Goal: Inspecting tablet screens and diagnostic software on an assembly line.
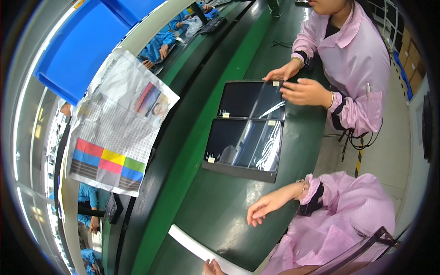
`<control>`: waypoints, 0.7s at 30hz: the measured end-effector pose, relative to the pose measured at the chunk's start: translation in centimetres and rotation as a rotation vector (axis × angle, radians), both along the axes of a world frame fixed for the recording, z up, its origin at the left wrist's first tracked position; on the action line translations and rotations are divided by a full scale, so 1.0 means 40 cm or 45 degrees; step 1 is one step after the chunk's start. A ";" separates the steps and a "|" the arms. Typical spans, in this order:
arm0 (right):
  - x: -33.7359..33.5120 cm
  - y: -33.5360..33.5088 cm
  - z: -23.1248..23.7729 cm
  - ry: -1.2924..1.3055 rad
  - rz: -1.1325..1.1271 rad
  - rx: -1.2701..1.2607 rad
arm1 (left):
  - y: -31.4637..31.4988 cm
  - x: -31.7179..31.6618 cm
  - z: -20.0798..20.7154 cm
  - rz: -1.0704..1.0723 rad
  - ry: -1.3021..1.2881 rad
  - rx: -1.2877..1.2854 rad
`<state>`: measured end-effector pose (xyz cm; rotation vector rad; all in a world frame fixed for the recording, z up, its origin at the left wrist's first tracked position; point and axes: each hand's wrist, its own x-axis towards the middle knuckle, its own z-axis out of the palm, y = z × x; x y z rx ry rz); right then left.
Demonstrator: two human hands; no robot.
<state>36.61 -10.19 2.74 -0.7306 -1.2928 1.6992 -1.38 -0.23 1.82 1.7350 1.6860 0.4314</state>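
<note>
My right hand (269,205) hovers over the green table, palm down. Its fingers are loosely bent and slightly apart, with nothing in them. At the lower edge, my left hand (213,267) shows only its fingers. They are a little apart, with the tips at the near edge of a long white strip (201,248); the rest of that hand is cut off. Beyond my right hand lie two black flat screens in clear film, a nearer one (233,149) on a dark tray or stack and a farther one (240,98). Small pale labels sit at their corners.
A co-worker in pink (353,64) stands at the far right, hands (305,91) by the farther screen. A printed sheet (123,119) hangs at the left under a blue bin (87,50). People in blue work beyond the green table (197,201).
</note>
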 end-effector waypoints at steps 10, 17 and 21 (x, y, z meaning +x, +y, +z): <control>0.555 0.163 0.090 -1.486 -1.535 0.218 | 0.042 -0.093 -0.091 -0.226 -0.079 0.180; 0.790 0.080 0.032 -1.671 -1.156 -0.602 | -0.031 -0.023 0.015 -0.425 -0.010 0.125; 0.706 0.113 0.061 -1.624 -0.858 -0.593 | -0.059 0.011 0.084 -0.314 -0.085 -0.034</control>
